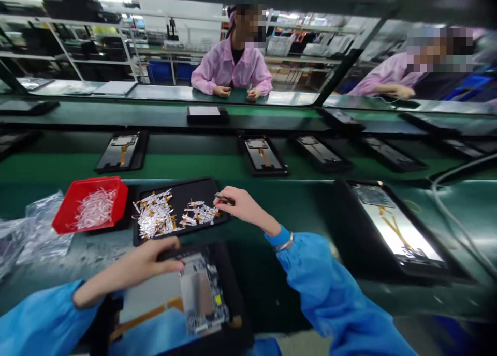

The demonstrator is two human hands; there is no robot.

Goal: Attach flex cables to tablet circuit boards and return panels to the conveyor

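Note:
My left hand (pixel 155 260) grips the far edge of an opened tablet (pixel 151 294) in a black tray in front of me. Its thumb lies by the circuit board (pixel 200 294), and an orange flex cable (pixel 155 310) crosses the tablet's shiny inside. Farther off, my right hand (pixel 243 206) pinches dark tweezers (pixel 224 198) over the right end of a black parts tray (pixel 186 190). In that tray lie two heaps of small silvery parts with orange tabs (pixel 155 216). Whether the tweezer tips hold a part is too small to tell.
Left of the parts tray stands a red bin (pixel 64 211) of thin white pieces, beside clear plastic bags (pixel 42 232). Another opened tablet (pixel 399 226) lies at right near a white cable (pixel 446 206). Trayed tablets (pixel 264 154) line the green belt. Two people in pink sit across.

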